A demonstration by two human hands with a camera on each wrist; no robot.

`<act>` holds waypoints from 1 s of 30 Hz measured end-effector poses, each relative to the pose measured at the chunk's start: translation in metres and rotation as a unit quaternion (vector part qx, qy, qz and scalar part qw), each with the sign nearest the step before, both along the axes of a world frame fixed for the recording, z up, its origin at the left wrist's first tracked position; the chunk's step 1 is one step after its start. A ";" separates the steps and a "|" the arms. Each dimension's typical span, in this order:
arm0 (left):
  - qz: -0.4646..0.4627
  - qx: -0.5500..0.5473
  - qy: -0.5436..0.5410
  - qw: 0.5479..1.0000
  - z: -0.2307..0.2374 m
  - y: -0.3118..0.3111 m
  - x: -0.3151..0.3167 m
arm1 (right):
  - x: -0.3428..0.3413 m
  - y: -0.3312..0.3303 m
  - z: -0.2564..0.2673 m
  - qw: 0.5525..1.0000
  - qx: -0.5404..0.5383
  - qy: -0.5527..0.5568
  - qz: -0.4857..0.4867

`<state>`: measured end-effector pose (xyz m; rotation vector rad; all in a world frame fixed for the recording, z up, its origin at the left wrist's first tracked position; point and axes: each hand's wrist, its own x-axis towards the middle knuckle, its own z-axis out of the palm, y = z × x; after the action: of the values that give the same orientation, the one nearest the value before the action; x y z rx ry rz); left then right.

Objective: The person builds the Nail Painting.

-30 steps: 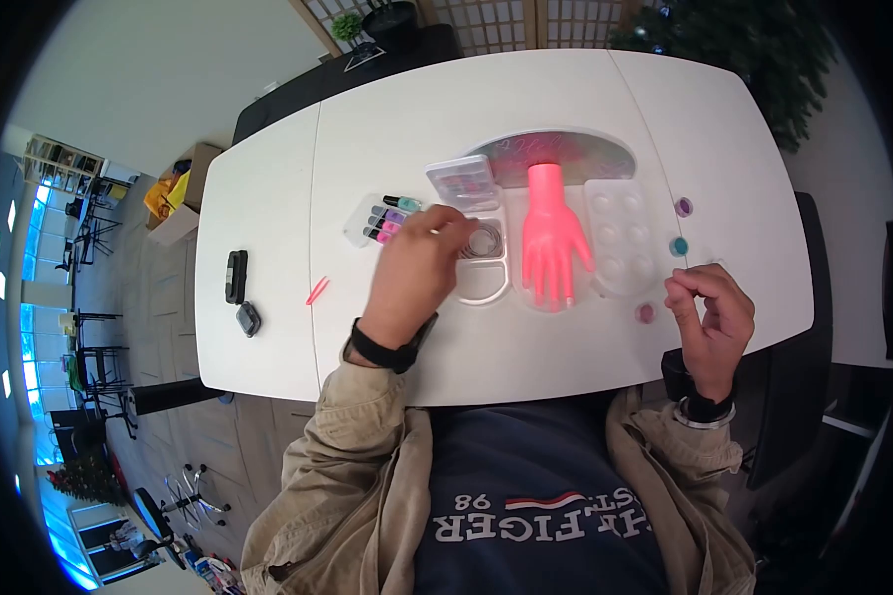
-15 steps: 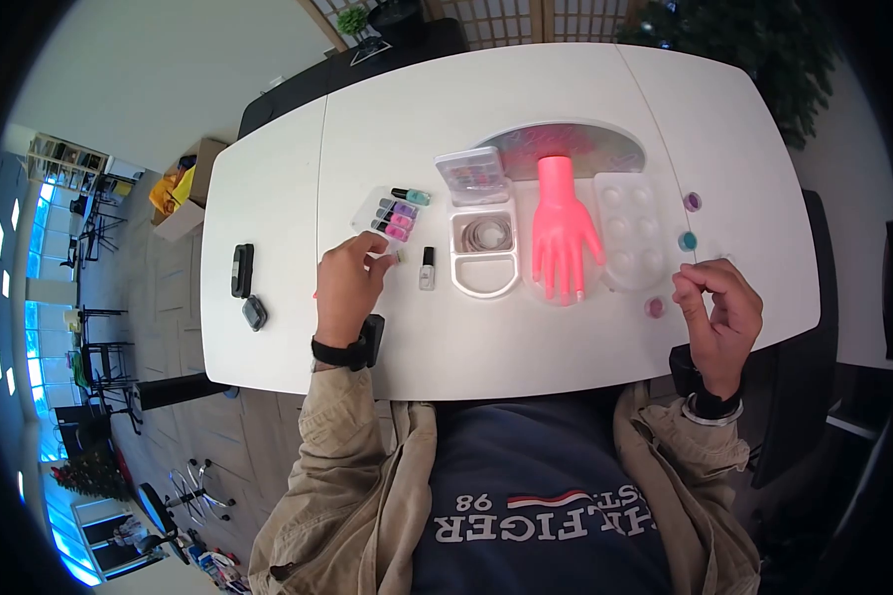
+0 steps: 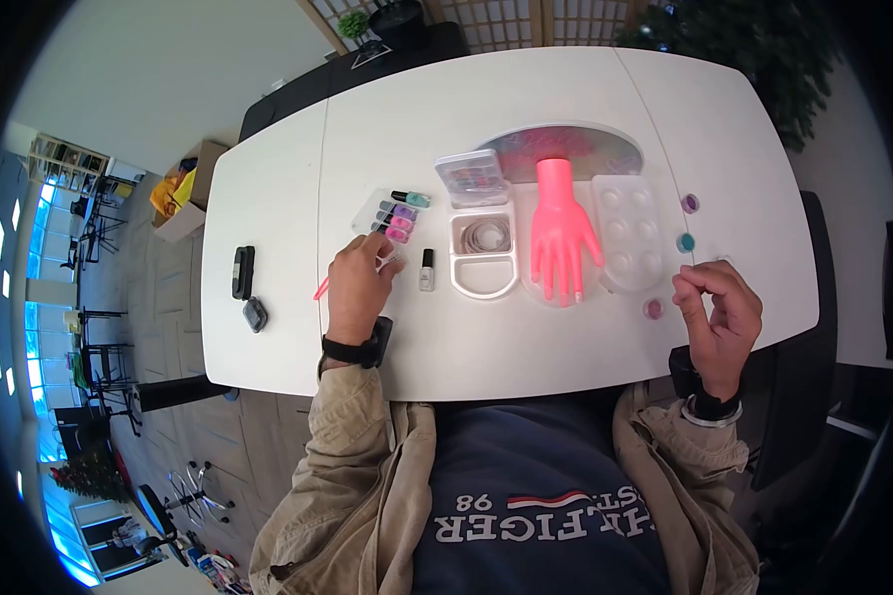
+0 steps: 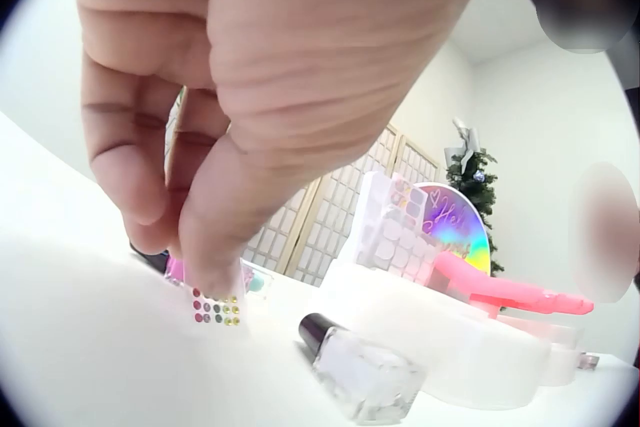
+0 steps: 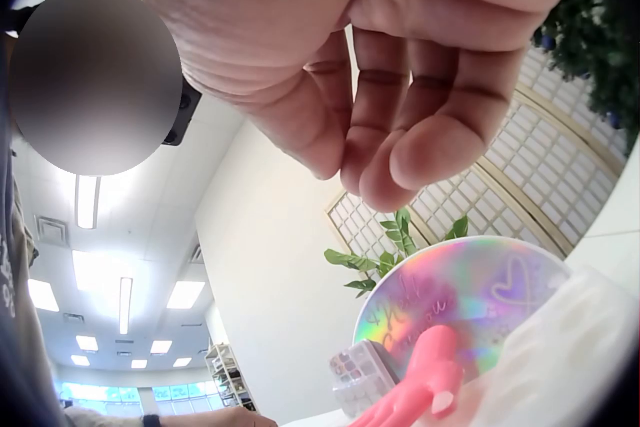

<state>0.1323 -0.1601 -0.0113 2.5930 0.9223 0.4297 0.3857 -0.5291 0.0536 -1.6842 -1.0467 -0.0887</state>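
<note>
Because the left hand [image 3: 357, 288] appears to pinch the small gem sheet [image 4: 217, 309] near its upper edge, just above the white table [image 3: 526, 347], a slackening thumb could let it slip. On the other side, the right hand [image 3: 719, 317] has its fingers curled with the tips together; whether anything tiny sits between them cannot be told. Lowering it carelessly might knock the pink pot [image 3: 653, 309]. Beside the left hand lies a capped polish bottle [image 3: 427, 278], which a sideways sweep could push into the white tray [image 3: 483, 295]. Farther off, a bump could shift the pink practice hand [image 3: 561, 223] before the iridescent backboard [image 3: 610, 154].
</note>
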 end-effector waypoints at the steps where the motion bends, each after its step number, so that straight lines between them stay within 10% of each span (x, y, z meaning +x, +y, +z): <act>1: -0.005 0.001 -0.015 1.000 0.002 0.001 0.000 | 0.000 0.000 0.001 1.000 -0.001 0.000 -0.002; 11: -0.057 -0.052 -0.186 0.980 0.048 -0.039 0.046 | -0.001 0.000 0.002 1.000 0.000 0.008 -0.005; 30: -0.079 -0.008 -0.081 0.994 0.019 -0.042 0.066 | 0.001 -0.002 0.002 1.000 0.003 0.004 -0.005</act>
<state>0.1984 -0.2019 0.0076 2.5475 0.6577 0.5763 0.3866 -0.5311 0.0552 -1.6840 -1.0313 -0.0919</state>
